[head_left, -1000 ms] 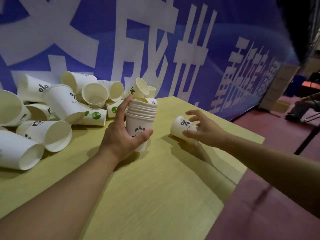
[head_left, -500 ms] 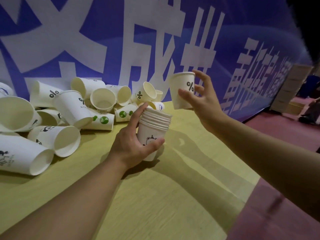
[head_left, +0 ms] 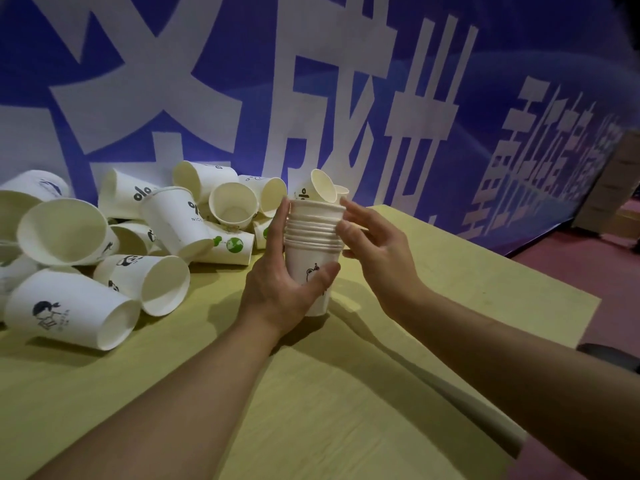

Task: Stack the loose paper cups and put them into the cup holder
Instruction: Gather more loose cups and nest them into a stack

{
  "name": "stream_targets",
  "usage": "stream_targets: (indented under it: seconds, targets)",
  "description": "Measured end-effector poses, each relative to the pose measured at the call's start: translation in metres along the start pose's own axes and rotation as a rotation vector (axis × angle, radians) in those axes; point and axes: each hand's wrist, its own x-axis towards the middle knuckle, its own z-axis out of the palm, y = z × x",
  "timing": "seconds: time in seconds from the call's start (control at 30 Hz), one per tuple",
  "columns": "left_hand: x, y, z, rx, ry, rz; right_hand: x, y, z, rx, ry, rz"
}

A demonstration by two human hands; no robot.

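A stack of several nested white paper cups [head_left: 313,237] stands upright on the yellow table [head_left: 346,393], its bottom cup printed with a small bear. My left hand [head_left: 287,275] is wrapped around the lower part of the stack. My right hand [head_left: 377,251] is at the stack's right side, fingertips touching the upper rims, fingers spread and nothing else in it. A heap of loose paper cups [head_left: 166,216] lies on its sides to the left and behind. No cup holder is in view.
A blue banner with large white characters [head_left: 311,98] hangs right behind the table. The table's right edge [head_left: 568,327] drops to a red floor. Stacked boxes [head_left: 616,188] stand at the far right. A dark round object [head_left: 609,355] lies beside the table edge.
My right hand picked a cup off the table, lifted it over the stack and set it in. That hand now rests against the rims. The left hand kept its hold.
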Motion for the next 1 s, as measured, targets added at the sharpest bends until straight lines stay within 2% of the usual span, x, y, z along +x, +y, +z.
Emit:
stream_targets:
  seconds: [0.17,0.37,0.47,0.67,0.77,0.87,1.0]
  targets:
    - [0.002,-0.003,-0.001,0.015,0.067,-0.035,0.019,0.001,-0.002,-0.056,-0.026,-0.007]
    - [0.004,-0.006,-0.004,0.121,0.258,-0.131,0.089,0.021,0.017,-0.240,0.064,0.068]
    - [0.007,-0.010,-0.004,0.134,0.292,-0.160,0.120,0.042,0.031,-0.328,0.087,0.092]
    - [0.011,-0.015,-0.001,0.121,0.300,-0.154,0.151,0.063,0.048,-0.372,0.124,0.105]
    - [0.012,-0.015,0.000,0.134,0.281,-0.141,0.158,0.067,0.051,-0.474,0.106,0.088]
    - [0.011,-0.014,0.000,0.161,0.244,-0.124,0.159,0.063,0.050,-0.540,0.090,0.065]
    - [0.010,-0.012,0.000,0.176,0.212,-0.111,0.155,0.041,0.038,-0.504,0.099,0.010]
